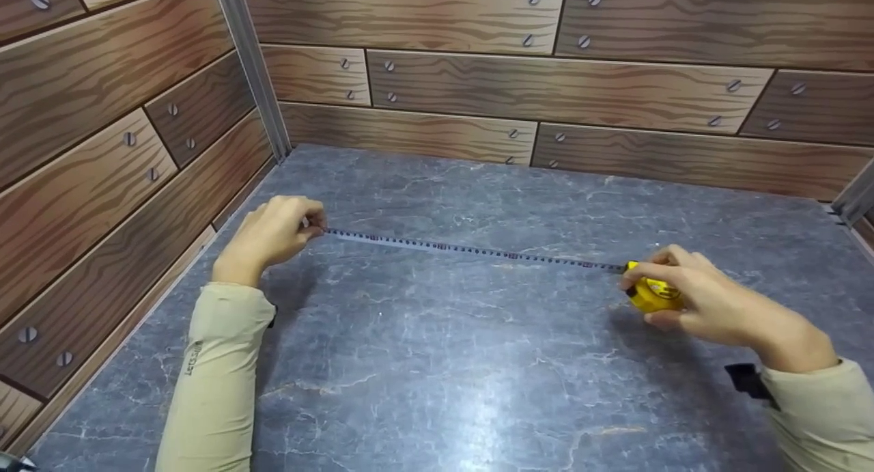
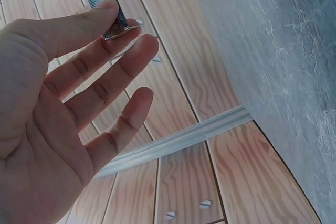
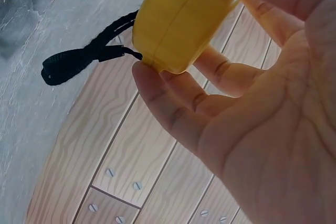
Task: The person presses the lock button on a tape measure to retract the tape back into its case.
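Note:
A yellow tape measure (image 1: 652, 296) is held by my right hand (image 1: 717, 301) at the right of the head view, fingers and thumb curled round its case. Its marked blade (image 1: 471, 251) runs out straight to the left, above the table. At the far end my left hand (image 1: 270, 233) pinches the blade tip. The left wrist view shows the metal end hook (image 2: 119, 31) between thumb and index finger, with the other fingers (image 2: 118, 87) spread loosely. A black wrist strap (image 3: 65, 65) hangs from the yellow case in the right wrist view.
The grey marbled tabletop (image 1: 423, 363) lies under both hands. Wood-patterned panels (image 1: 437, 82) stand along the back and the left side, joined by a metal post (image 1: 256, 69) at the corner. A small part of an object (image 1: 15, 462) shows at the bottom left.

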Tool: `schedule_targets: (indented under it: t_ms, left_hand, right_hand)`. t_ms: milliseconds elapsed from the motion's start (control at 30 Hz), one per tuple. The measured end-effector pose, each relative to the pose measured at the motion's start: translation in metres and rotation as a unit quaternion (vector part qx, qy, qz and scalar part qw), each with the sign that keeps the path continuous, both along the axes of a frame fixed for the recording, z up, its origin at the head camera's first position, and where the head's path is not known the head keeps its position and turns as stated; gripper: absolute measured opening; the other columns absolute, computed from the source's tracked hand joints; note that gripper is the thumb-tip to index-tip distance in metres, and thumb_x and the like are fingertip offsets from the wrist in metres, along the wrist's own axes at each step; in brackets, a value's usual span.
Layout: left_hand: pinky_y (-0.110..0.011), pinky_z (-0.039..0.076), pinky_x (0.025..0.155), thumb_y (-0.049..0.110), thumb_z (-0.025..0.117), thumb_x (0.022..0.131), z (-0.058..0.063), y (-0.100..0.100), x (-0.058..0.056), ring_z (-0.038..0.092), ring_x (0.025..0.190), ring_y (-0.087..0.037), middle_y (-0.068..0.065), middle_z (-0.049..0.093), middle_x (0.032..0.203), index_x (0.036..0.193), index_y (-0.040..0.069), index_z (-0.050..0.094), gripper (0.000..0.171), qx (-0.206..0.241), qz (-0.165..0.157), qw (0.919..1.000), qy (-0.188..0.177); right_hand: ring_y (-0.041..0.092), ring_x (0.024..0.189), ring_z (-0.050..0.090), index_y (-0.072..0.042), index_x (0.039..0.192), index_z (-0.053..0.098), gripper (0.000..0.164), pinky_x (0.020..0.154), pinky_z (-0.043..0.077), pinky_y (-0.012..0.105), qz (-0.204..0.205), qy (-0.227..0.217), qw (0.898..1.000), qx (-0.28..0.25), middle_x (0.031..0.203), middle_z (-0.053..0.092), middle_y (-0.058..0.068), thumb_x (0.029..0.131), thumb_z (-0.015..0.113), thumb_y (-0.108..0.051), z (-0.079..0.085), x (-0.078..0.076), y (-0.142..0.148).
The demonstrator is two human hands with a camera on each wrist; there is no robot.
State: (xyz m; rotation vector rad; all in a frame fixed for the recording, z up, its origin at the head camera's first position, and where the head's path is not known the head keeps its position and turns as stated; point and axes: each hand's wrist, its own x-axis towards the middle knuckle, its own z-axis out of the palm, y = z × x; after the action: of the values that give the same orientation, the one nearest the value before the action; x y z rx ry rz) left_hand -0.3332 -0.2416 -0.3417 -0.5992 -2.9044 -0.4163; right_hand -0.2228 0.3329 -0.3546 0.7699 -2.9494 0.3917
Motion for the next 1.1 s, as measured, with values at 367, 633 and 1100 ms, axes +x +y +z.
schedule_targets:
  t_ms: [367, 633, 1100]
  left_hand:
    - [-0.057, 0.058, 0.086, 0.009, 0.075, 0.097, -0.001, -0.004, -0.001, 0.075, 0.101, -0.033, -0.01, 0.079, 0.106, 0.101, 0.01, 0.076, 0.004, 0.002, -0.004, 0.9999, 0.013]
    - [-0.057, 0.058, 0.083, 0.011, 0.073, 0.099, -0.001, -0.003, -0.001, 0.075, 0.098, -0.031, -0.008, 0.079, 0.105, 0.099, 0.013, 0.076, 0.003, 0.002, 0.0, 0.9999, 0.012]
    - [-0.055, 0.058, 0.083, 0.01, 0.075, 0.098, -0.003, 0.002, -0.001, 0.074, 0.096, -0.03, -0.008, 0.077, 0.102, 0.094, 0.013, 0.073, 0.005, 0.008, -0.011, 0.9998, 0.014]
  right_hand:
    - [0.04, 0.117, 0.055, -0.035, 0.111, 0.074, 0.037, 0.09, 0.046, 0.055, 0.0, -0.016, 1.0, -0.004, 0.132, 0.061, 0.016, 0.086, 0.086, -0.01, 0.003, 0.0, -0.003]
    - [0.039, 0.117, 0.056, -0.037, 0.114, 0.075, 0.04, 0.09, 0.051, 0.057, -0.001, -0.013, 1.0, -0.003, 0.132, 0.061, 0.017, 0.085, 0.089, -0.014, 0.008, 0.001, 0.001]
    - [0.04, 0.125, 0.062, -0.013, 0.151, 0.054, 0.078, 0.101, 0.051, 0.067, -0.026, -0.04, 0.998, -0.044, 0.14, 0.064, 0.018, 0.084, 0.093, -0.018, 0.012, 0.003, 0.008]
